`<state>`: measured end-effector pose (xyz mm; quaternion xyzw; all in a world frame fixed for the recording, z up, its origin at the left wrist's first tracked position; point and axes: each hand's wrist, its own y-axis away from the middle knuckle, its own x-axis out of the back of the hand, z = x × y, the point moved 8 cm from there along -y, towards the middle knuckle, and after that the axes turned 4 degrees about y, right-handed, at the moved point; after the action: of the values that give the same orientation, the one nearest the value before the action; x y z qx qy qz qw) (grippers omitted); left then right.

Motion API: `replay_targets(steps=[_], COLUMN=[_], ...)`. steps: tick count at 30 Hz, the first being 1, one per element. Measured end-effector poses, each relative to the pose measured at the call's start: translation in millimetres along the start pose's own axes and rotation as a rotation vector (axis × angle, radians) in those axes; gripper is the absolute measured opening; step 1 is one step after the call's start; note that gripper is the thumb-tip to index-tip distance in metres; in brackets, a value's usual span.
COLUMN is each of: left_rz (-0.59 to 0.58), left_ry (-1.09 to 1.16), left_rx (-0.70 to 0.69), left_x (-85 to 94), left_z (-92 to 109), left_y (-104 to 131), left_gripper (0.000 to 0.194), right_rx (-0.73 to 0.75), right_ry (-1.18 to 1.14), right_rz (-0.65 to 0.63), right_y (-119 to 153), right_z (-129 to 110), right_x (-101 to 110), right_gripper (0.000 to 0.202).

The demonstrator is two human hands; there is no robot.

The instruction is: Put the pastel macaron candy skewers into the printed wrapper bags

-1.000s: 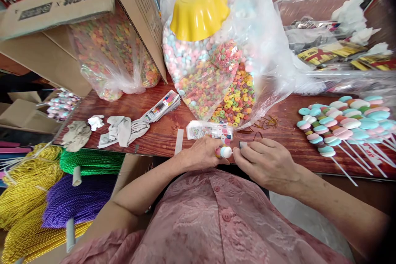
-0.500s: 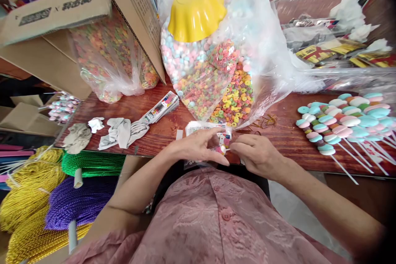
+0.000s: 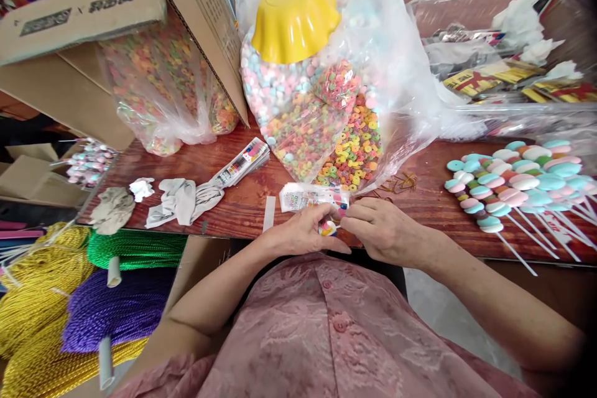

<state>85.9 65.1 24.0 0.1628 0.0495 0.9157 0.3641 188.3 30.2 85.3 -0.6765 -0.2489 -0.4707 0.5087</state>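
Near the table's front edge, my left hand (image 3: 308,230) is curled with its thumb and fingers around a small white, pink and yellow thing (image 3: 328,228), mostly hidden by the hand. My right hand (image 3: 385,230) is closed right beside it, fingertips pinched at the small thing's right side. What those fingertips grip is hidden. Just beyond the left hand lie printed clear plastic packets (image 3: 298,194), partly under its fingers. A narrow pale strip (image 3: 269,212) lies to the left of them.
Marshmallow skewers (image 3: 522,180) lie at the right, below a clear tray (image 3: 489,102) of packets. Behind my hands are bags of ring candy (image 3: 357,143) and marshmallows, with a yellow bowl (image 3: 296,18) upside down on top. An open cardboard box (image 3: 205,18), gloves (image 3: 181,199) and cords (image 3: 121,308) are leftward.
My left hand has drawn slightly toward me, exposing more of the printed packets and the pale strip. The small thing shows more yellow. My right hand has shifted slightly left.
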Motion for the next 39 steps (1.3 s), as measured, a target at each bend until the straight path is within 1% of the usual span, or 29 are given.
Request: replay_targets(steps=[1, 2, 4, 5, 6, 7, 8, 10, 11, 12, 14, 17, 19, 22, 25, 27, 29, 31, 33, 35, 39], left_rz=[-0.032, -0.090, -0.211, -0.236, -0.213, -0.144, -0.040, 0.173, 0.251, 0.305, 0.347, 0.320, 0.277, 0.209, 0.178, 0.174, 0.148, 0.105, 0.075, 0.092, 0.202], left_ry=[0.096, 0.190, 0.305, 0.316, 0.299, 0.260, 0.195, 0.004, -0.103, -0.193, -0.296, -0.302, -0.301, -0.314, -0.298, -0.232, -0.115, 0.040, 0.165, 0.190, 0.121], left_rx=[0.020, 0.052, 0.129, 0.153, 0.158, 0.139, 0.096, -0.020, -0.070, -0.107, -0.137, -0.134, -0.134, -0.133, -0.157, -0.164, -0.143, -0.118, -0.100, -0.083, -0.063], left_x=[1.8, 0.8, -5.4, -7.7, -7.4, -4.0, 1.9, 14.5, 18.7, 21.2, 23.2, 21.6, 16.5, 3.8, -7.1, -8.0, -4.6, 0.9, 6.2, 9.4, 6.1], left_z=[-1.7, -4.2, -10.8, -14.2, -17.3, -19.6, -20.4, -17.5, -15.3, -13.5, -12.0, -9.1, -4.5, 0.5, 3.1, 4.4, 5.6, 8.2, 11.1, 11.1, 2.9], left_y=[2.3, 4.9, 10.8, 12.8, 13.4, 12.6, 11.5, 11.7, 13.0, 14.3, 16.3, 17.7, 17.5, 13.9, 8.3, 5.9, 5.3, 6.3, 7.6, 7.6, 4.5], left_gripper=[0.047, 0.050, 0.045, 0.039, 0.034, 0.030, 0.027, 0.020, 0.016, 0.013, 0.010, 0.017, 0.025, 0.033, 0.036, 0.035, 0.032, 0.030, 0.030, 0.029, 0.031], right_rx=[0.003, 0.002, -0.002, -0.003, -0.006, -0.012, -0.022, -0.056, -0.076, -0.095, -0.122, -0.130, -0.118, -0.107, -0.107, -0.121, -0.146, -0.161, -0.166, -0.184, -0.241], right_ry=[0.004, 0.016, 0.051, 0.068, 0.085, 0.102, 0.120, 0.162, 0.180, 0.195, 0.211, 0.218, 0.216, 0.167, 0.093, 0.060, 0.036, 0.009, -0.018, -0.060, -0.208], right_rz=[0.020, 0.048, 0.102, 0.121, 0.131, 0.131, 0.124, 0.095, 0.080, 0.070, 0.066, 0.075, 0.078, 0.077, 0.084, 0.081, 0.062, 0.041, 0.036, 0.024, -0.001], right_y=[0.9, 2.1, 4.6, 5.6, 6.1, 6.3, 6.2, 5.8, 5.7, 5.7, 5.6, 4.3, 2.1, -3.0, -8.3, -9.7, -8.4, -5.3, -2.7, -3.0, -11.3], right_z=[0.8, 2.0, 4.2, 4.6, 4.4, 4.0, 3.4, 2.1, 1.5, 0.8, -1.1, -5.4, -9.1, -13.8, -14.2, -9.0, 0.5, 10.4, 17.4, 21.3, 21.5], right_x=[4.0, 9.2, 19.9, 24.5, 28.2, 30.8, 32.7, 35.1, 36.2, 37.8, 41.6, 43.8, 39.6, 24.5, 7.5, 0.1, -2.7, -0.9, 3.6, 5.6, 0.6], right_gripper=[0.024, 0.024, 0.023, 0.022, 0.021, 0.021, 0.020, 0.022, 0.024, 0.025, 0.024, 0.023, 0.024, 0.026, 0.027, 0.026, 0.023, 0.021, 0.023, 0.025, 0.023])
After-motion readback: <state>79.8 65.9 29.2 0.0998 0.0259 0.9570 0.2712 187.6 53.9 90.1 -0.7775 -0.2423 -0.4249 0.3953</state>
